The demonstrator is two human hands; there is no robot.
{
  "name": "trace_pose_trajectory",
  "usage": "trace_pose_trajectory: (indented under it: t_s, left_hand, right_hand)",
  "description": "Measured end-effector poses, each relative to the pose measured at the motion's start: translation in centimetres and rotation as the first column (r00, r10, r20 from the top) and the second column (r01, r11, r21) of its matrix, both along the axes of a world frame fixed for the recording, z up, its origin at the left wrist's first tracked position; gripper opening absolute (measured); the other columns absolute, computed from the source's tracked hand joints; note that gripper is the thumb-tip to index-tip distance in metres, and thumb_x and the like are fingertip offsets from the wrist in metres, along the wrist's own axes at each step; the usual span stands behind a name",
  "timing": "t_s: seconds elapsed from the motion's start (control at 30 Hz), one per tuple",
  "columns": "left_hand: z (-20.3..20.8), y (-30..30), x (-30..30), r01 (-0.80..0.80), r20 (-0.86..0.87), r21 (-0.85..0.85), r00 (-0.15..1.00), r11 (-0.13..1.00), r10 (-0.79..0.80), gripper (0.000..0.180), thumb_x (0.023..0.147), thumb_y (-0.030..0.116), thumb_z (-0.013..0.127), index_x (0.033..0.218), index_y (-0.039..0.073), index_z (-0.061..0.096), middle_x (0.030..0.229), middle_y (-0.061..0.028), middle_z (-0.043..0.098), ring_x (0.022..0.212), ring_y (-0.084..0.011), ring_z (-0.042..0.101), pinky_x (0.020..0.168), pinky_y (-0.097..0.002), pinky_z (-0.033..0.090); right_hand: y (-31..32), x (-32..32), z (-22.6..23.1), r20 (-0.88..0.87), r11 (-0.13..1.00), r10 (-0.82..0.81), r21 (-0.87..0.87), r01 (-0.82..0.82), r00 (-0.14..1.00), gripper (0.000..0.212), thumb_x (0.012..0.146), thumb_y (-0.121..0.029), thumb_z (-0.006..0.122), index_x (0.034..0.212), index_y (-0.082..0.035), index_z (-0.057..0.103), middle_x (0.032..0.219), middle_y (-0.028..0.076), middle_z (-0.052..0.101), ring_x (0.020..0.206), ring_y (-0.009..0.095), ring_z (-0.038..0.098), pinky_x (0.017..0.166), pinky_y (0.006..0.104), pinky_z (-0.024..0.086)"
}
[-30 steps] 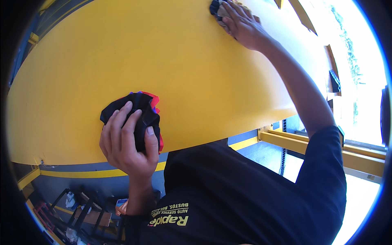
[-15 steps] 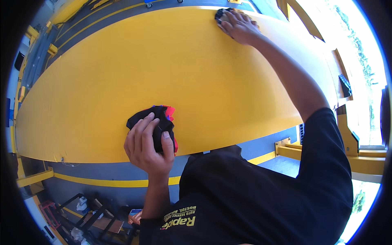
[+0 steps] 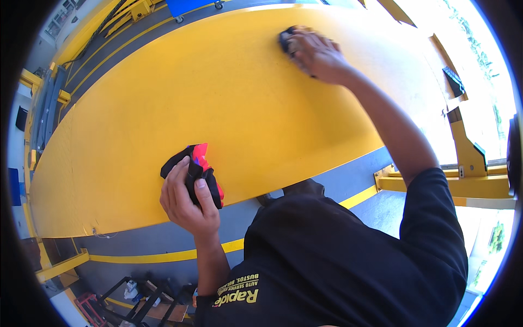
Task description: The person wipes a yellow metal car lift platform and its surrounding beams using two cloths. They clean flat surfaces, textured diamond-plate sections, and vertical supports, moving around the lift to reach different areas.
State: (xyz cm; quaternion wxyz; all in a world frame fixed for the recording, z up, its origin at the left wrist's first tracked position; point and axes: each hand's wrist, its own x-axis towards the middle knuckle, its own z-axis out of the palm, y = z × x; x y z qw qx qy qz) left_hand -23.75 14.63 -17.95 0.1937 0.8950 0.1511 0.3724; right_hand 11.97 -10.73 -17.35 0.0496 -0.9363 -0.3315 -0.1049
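A large, smooth yellow panel (image 3: 218,92) spreads out in front of me. Near its close edge my left hand (image 3: 188,199) is closed round a bunched black and red cloth (image 3: 200,174), which rests at the panel's surface. Far across the panel, my right hand (image 3: 321,57) presses down on a dark, crumpled cloth (image 3: 287,38). That cloth pokes out at the fingertips, and the rest of it is hidden under the palm. Motion smears the right fingers a little.
A blue wheeled cart (image 3: 188,6) stands beyond the far edge. Yellow metal beams (image 3: 463,188) lie to the right. At the lower left is a black metal frame (image 3: 144,300) holding odds and ends. Yellow stripes (image 3: 158,256) cross the grey floor.
My right hand has drawn the dark cloth back from the panel's far edge. The left hand keeps its cloth, with more red showing. The whole view has shifted slightly.
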Motion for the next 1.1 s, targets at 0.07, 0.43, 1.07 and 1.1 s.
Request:
trace_pose_trajectory:
  t_s: [0.07, 0.43, 1.07, 1.1]
  left_hand:
    - [0.4, -0.3, 0.0, 0.002, 0.004, 0.019, 1.0, 1.0, -0.002, 0.035, 0.105, 0.029, 0.057, 0.123, 0.005, 0.074, 0.124, -0.0094, 0.077, 0.115, -0.032, 0.071, 0.102, -0.0424, 0.047]
    - [0.4, -0.2, 0.0, 0.046, -0.045, 0.002, 0.998, 0.999, -0.046, 0.036, 0.106, 0.031, 0.057, 0.12, 0.001, 0.073, 0.127, -0.0112, 0.076, 0.116, -0.0336, 0.069, 0.104, -0.0453, 0.047]
    - [0.3, -0.5, 0.3, 0.032, -0.043, -0.013, 0.999, 0.999, -0.033, 0.035, 0.104, 0.03, 0.059, 0.116, 0.0, 0.073, 0.126, -0.0105, 0.077, 0.115, -0.033, 0.07, 0.103, -0.0442, 0.048]
    - [0.4, -0.4, 0.5, 0.018, -0.034, -0.014, 0.999, 1.0, -0.018, 0.035, 0.104, 0.03, 0.059, 0.116, 0.0, 0.073, 0.126, -0.0105, 0.077, 0.115, -0.0329, 0.07, 0.103, -0.0442, 0.048]
  right_hand:
    - [-3.7, 3.1, 0.2, -0.004, 0.975, -0.205, -0.093, 0.204, 0.979, 0.06, 0.111, -0.048, 0.052, 0.163, -0.022, 0.04, 0.171, 0.008, 0.036, 0.156, 0.038, 0.037, 0.12, 0.0638, 0.035]
    - [-2.3, 3.9, 0.9, 0.008, 0.949, -0.133, -0.288, 0.13, 0.991, 0.065, 0.11, -0.061, 0.045, 0.165, -0.028, 0.039, 0.175, 0.009, 0.03, 0.159, 0.046, 0.029, 0.123, 0.0713, 0.029]
    - [-4.4, 5.1, 0.5, -0.017, 0.958, -0.002, -0.287, -0.003, 1.0, 0.069, 0.114, -0.052, 0.038, 0.165, -0.006, 0.037, 0.174, 0.024, 0.027, 0.161, 0.049, 0.023, 0.13, 0.063, 0.021]
    - [-2.4, 6.7, 0.9, -0.037, 0.963, -0.057, -0.264, 0.045, 0.998, 0.068, 0.114, -0.051, 0.038, 0.165, -0.006, 0.037, 0.174, 0.024, 0.028, 0.161, 0.049, 0.024, 0.13, 0.0624, 0.022]
